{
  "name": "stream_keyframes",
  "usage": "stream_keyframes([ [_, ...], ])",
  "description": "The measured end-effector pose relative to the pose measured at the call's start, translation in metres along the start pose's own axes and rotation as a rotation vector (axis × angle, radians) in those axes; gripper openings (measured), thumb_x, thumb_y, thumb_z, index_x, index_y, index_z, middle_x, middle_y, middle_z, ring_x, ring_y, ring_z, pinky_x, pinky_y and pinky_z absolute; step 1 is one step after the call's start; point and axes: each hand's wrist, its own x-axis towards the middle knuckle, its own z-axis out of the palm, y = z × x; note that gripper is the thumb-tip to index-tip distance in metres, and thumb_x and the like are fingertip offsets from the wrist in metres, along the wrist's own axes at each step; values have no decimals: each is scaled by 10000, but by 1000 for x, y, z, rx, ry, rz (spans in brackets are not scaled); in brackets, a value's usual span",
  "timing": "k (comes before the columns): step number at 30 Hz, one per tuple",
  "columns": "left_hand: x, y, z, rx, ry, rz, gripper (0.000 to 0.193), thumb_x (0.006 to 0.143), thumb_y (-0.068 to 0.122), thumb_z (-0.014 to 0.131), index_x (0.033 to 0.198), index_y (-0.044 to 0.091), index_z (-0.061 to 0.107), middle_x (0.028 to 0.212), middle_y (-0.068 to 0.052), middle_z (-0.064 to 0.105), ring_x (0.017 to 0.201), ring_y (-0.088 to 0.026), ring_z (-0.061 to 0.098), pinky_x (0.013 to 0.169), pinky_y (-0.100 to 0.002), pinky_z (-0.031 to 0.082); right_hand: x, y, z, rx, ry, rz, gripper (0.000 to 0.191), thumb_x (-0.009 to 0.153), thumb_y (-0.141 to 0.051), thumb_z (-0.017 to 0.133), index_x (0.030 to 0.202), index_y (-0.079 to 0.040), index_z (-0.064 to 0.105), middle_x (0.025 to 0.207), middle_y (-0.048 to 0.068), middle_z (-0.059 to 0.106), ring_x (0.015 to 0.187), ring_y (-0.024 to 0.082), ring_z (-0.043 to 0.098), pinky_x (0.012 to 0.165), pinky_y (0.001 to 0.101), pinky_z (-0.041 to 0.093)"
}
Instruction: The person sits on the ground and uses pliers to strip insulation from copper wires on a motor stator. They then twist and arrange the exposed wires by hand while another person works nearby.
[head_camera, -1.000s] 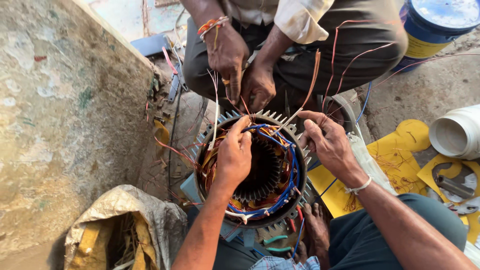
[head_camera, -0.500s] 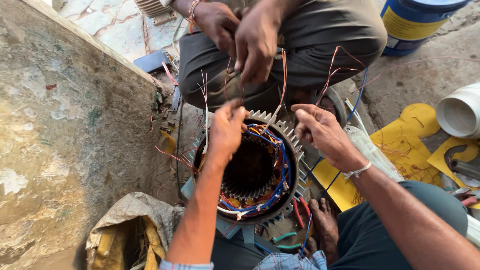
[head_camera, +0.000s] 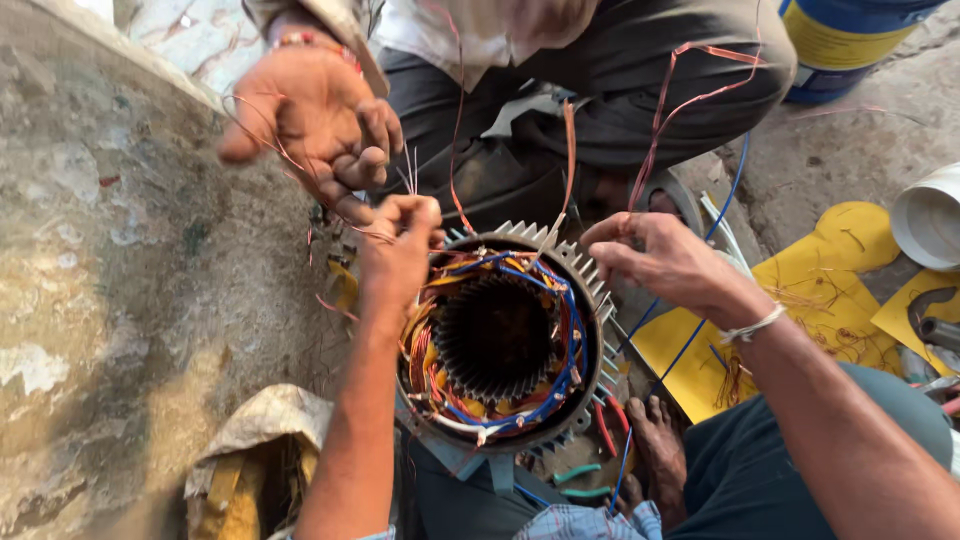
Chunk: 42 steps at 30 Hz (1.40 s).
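Motor stator (head_camera: 500, 340) sits on the ground between the two people, its round bore facing straight up at the camera, so its long axis runs vertically. Its grey metal shell is finned; inside are dark toothed slots ringed by copper windings and blue wires. The left hand (head_camera: 400, 250) rests on the upper-left rim, fingers pinched shut on thin copper wires (head_camera: 410, 180). The right hand (head_camera: 665, 265) is at the upper-right rim, fingers closed on a copper strand (head_camera: 655, 150). A co-worker's hand (head_camera: 320, 120) hovers above, loosely curled.
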Motion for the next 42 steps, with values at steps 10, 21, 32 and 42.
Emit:
stream_keyframes([
  [10, 8, -13, 61, 93, -194, -54, 485, 978, 76, 615, 1422, -67, 485, 1420, -237, 598, 1318, -250, 610, 1097, -316, 481, 6, 13, 21, 341, 197, 92, 378, 1020, -251, 559, 1303, -2, 541, 766, 59, 694, 628, 87, 559, 569, 238, 463],
  [21, 7, 2, 75, 207, -568, -87, 271, 936, 30, 644, 1182, -19, 749, 1049, -73, 795, 933, -91, 707, 871, -244, 563, 7, -5, 27, -256, 467, -468, 252, 983, -240, 633, 1126, -50, 716, 920, 91, 705, 780, 220, 683, 707, 359, 544],
  [32, 16, 1, 88, 49, -654, -83, 251, 1055, 165, 648, 1192, -33, 718, 959, -13, 702, 849, -62, 579, 760, -248, 500, 40, -35, 31, -590, 395, -240, 483, 1044, -453, 453, 912, -70, 717, 773, 205, 697, 775, 415, 677, 705, 538, 511],
  [42, 6, 6, 72, -13, -672, -233, 196, 906, 43, 755, 1085, 9, 682, 956, -46, 758, 847, -85, 686, 786, -258, 570, 66, -57, 29, -670, 169, -191, 428, 924, -444, 616, 989, -34, 723, 853, 242, 699, 858, 427, 688, 707, 530, 540],
])
